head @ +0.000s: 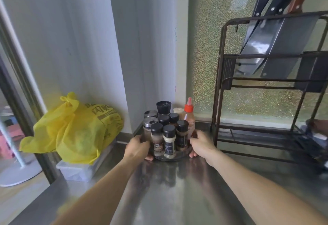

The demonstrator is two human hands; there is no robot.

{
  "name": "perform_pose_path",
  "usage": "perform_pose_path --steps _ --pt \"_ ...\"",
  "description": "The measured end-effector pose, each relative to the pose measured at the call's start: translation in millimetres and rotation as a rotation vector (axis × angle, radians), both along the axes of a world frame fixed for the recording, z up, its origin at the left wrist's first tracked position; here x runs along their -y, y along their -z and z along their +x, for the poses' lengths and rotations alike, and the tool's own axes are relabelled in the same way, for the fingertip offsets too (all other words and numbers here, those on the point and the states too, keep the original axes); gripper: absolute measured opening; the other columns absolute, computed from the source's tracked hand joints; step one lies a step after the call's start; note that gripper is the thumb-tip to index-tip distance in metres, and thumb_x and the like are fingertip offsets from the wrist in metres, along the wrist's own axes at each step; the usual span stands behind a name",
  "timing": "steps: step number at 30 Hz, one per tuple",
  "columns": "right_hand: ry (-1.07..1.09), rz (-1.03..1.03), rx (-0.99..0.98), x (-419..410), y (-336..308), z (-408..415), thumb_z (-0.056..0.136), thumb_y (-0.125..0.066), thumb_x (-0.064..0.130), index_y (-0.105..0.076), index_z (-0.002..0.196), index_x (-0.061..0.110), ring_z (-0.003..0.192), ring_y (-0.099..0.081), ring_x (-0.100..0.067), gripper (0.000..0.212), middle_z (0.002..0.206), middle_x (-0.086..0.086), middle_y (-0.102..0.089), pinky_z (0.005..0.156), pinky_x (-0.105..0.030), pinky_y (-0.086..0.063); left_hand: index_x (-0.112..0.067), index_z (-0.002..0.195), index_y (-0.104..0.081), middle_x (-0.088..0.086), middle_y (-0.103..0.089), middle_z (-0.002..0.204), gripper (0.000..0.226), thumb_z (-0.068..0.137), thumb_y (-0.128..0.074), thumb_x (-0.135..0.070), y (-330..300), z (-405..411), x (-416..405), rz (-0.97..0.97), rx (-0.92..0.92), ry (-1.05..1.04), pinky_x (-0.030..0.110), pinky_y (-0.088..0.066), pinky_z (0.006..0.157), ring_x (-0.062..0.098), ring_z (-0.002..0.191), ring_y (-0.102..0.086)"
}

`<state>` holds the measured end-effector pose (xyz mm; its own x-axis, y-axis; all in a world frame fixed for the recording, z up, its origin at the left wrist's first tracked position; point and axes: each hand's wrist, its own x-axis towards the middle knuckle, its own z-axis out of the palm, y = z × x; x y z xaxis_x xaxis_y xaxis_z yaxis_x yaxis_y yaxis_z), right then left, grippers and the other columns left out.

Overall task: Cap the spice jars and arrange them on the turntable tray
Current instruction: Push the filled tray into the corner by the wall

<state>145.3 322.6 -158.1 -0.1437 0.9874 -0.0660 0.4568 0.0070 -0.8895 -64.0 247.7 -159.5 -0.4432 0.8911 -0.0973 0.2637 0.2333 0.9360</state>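
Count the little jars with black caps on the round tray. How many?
5 short black-capped jars: front left, front middle, front right, and two behind them. The taller black grinder at the back isn't counted. More may hide behind.

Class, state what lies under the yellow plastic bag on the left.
The yellow bag rests on a clear lidded plastic container, which sits on the steel counter. The bag covers most of its lid; its contents cannot be made out.

Left hand (138, 146) and right hand (201, 143) grip the turntable tray (175, 157) of capped spice jars (169, 140).
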Motion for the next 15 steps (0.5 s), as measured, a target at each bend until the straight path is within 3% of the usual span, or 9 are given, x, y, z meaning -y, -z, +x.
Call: perform_pose_path --steps 3,6,8,11,15 --pt "0.019 -0.021 0.018 8.8 -3.7 -0.1 0.102 -0.039 0.018 -0.055 0.117 0.011 0.050 -0.064 -0.021 0.023 0.096 -0.012 -0.069 0.041 -0.025 -0.048 -0.004 0.123 -0.059 0.018 -0.077 0.086 0.037 0.090 -0.047 -0.012 -4.6 3.1 4.2 -0.026 0.071 -0.015 0.051 -0.066 0.076 0.033 0.062 -0.075" --pt "0.087 0.005 0.129 30.3 -13.3 6.7 0.103 -0.040 0.024 -0.046 0.113 0.010 0.061 -0.070 -0.023 0.018 0.100 -0.009 -0.065 0.050 -0.031 -0.052 -0.004 0.123 -0.055 0.019 -0.074 0.102 0.048 0.082 -0.050 -0.028 -17.2 11.8 19.2 -0.031 0.128 -0.059 0.053 -0.064 0.082 0.035 0.079 -0.077" --pt "0.107 0.108 0.293 51.6 -20.6 14.4 0.102 -0.041 0.027 -0.047 0.107 0.012 0.082 -0.073 -0.029 0.016 0.102 -0.011 -0.069 0.069 -0.036 -0.056 -0.007 0.127 -0.052 0.017 -0.071 0.115 0.059 0.078 -0.048 -0.040 -28.5 23.1 40.2 -0.049 -0.032 -0.082 0.052 -0.060 0.092 0.036 0.100 -0.072" --pt "0.094 0.218 0.439 98.0 -35.9 32.2 0.103 -0.044 0.033 -0.053 0.128 0.010 0.113 -0.063 -0.031 0.035 0.125 -0.011 -0.063 0.086 -0.037 -0.049 -0.005 0.138 -0.048 0.017 -0.059 0.137 0.051 0.096 -0.046 -0.034 -42.3 45.9 78.5 -0.014 -0.368 -0.073 0.045 -0.048 0.103 0.037 0.125 -0.057" --pt "0.040 0.334 0.611 175.6 -47.0 71.0 0.102 -0.044 0.042 -0.054 0.133 0.014 0.119 -0.059 -0.029 0.042 0.131 -0.007 -0.060 0.090 -0.039 -0.047 -0.017 0.130 -0.053 0.006 -0.059 0.131 0.037 0.101 -0.046 -0.038 -43.5 76.6 139.3 0.104 -0.625 0.021 0.042 -0.043 0.098 0.030 0.126 -0.053"
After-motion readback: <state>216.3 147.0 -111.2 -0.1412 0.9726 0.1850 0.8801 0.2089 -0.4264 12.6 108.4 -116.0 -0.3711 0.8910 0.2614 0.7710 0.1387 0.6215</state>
